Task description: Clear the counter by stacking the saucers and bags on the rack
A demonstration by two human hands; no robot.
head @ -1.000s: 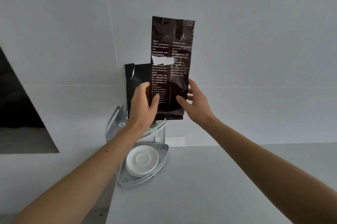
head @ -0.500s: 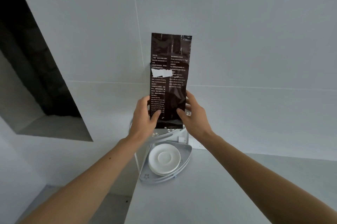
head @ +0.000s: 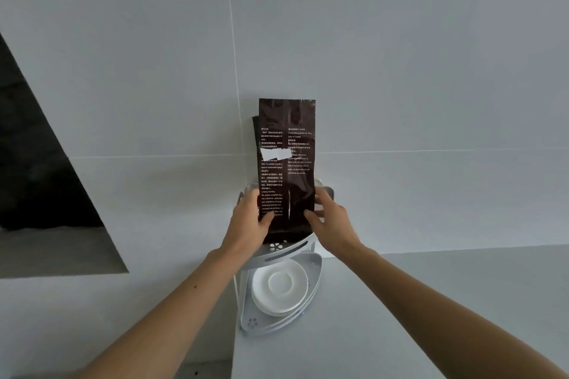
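Observation:
A tall dark brown bag (head: 286,163) with white print stands upright on the top tier of a white corner rack (head: 288,250). My left hand (head: 248,218) grips its lower left edge and my right hand (head: 331,220) grips its lower right edge. A second black bag (head: 255,132) shows as a sliver behind it, against the wall. White saucers (head: 280,287) are stacked on the rack's bottom tier.
The rack stands in the back left corner of a pale grey counter (head: 415,317), against a white tiled wall. A dark recessed opening (head: 37,169) lies to the left. The counter's left edge drops off just below the rack.
Both hands have lowered the brown bag onto the rack's top tier, in front of the black bag. The camera view has shifted, so the rack sits lower and more central.

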